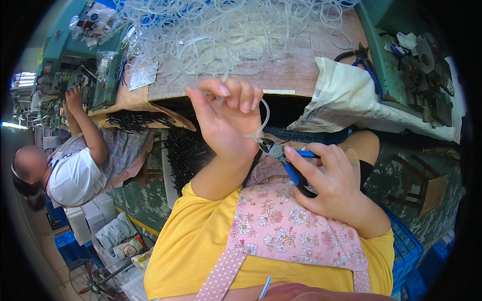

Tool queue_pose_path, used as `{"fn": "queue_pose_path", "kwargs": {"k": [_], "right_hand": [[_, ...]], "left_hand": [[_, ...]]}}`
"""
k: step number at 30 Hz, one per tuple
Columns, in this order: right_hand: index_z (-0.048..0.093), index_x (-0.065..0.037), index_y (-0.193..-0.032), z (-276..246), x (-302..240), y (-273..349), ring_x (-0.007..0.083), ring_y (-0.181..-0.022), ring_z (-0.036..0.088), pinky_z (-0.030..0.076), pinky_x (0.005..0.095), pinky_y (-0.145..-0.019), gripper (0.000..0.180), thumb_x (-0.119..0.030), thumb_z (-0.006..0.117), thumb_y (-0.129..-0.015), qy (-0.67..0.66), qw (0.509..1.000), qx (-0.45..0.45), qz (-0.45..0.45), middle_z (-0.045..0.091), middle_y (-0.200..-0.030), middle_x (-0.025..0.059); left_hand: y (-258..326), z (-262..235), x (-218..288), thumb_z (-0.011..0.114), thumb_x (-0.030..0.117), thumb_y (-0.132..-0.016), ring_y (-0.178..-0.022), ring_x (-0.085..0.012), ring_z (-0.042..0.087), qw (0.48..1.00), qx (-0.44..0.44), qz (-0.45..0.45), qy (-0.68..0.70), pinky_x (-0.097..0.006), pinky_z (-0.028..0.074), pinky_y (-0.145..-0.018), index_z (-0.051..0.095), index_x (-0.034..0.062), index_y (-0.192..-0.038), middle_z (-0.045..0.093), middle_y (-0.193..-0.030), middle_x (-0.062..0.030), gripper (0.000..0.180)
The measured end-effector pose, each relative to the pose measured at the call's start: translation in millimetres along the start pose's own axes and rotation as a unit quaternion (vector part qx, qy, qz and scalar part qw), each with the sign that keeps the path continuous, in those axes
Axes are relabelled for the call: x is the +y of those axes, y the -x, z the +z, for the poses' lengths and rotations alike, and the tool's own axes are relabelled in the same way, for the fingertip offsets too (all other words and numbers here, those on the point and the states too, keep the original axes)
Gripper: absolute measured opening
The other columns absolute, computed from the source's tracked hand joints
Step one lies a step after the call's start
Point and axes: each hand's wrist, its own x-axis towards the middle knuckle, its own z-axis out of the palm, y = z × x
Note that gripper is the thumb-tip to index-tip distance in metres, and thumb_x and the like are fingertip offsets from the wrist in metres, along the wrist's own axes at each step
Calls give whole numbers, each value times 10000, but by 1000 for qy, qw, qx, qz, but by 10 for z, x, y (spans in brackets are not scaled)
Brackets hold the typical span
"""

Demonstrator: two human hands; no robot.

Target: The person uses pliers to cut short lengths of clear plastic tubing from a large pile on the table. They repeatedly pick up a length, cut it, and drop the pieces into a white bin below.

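- Head view, nearest the camera: wearer's yellow top (196,241) and pink floral apron (286,220).
- Left hand (228,113): raised at the counter (296,78) edge, fingers curled around a clear tube (266,113); exact pinch hidden.
- Right hand (329,175): fingers closed on blue-handled pliers (296,173), handles partly covered; plier tips at the tube's lower end, beside the left wrist.
- Far side of counter: tangled heap of clear tubing (271,30).
- Right: spare pliers (362,59) beside a white sack (341,95), which drapes over the counter edge; green machine (427,75) past it.
- Below the edge: black pieces (183,155), partly blocked by the left forearm.
- Left: co-worker (78,173), hands at another machine.
- Lower right: wooden stool (433,194), blue crate (405,246).
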Motion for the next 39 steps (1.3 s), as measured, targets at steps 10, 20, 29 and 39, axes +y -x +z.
{"fn": "queue_pose_path", "kwargs": {"k": [10,20,29,39], "right_hand": [[559,-182,-1307,50,17,19,302,-846,530,447,401,-731,723,-124,743,-609,-2,1000,-8,24,497,-1045,124],[558,-172,-1306,62,42,25,278,-845,544,455,394,-738,731,-93,739,-602,-24,1000,-3,18,529,-1029,104],[569,-220,-1287,31,183,109,246,-785,531,424,375,-656,763,-71,755,-563,102,994,2,-42,522,-1005,81],[549,-134,-1318,0,215,179,291,-878,572,505,358,-769,691,-11,723,-660,-191,972,75,116,535,-1034,129]], "left_hand": [[-16,12,-6,344,454,-1012,-599,-140,360,999,2,26,-21,-301,333,-633,482,115,-810,354,-653,4,418],[49,-13,-38,295,484,-1017,-605,-157,359,1000,5,29,2,-319,341,-652,456,113,-826,355,-654,-11,447],[-11,-46,-57,329,448,-1020,-612,-156,377,979,-3,-204,13,-312,349,-638,467,97,-845,370,-671,-15,416],[-80,-78,-143,324,451,-1022,-621,-140,378,935,-17,-339,107,-291,349,-631,485,85,-855,359,-662,-5,433]]}}
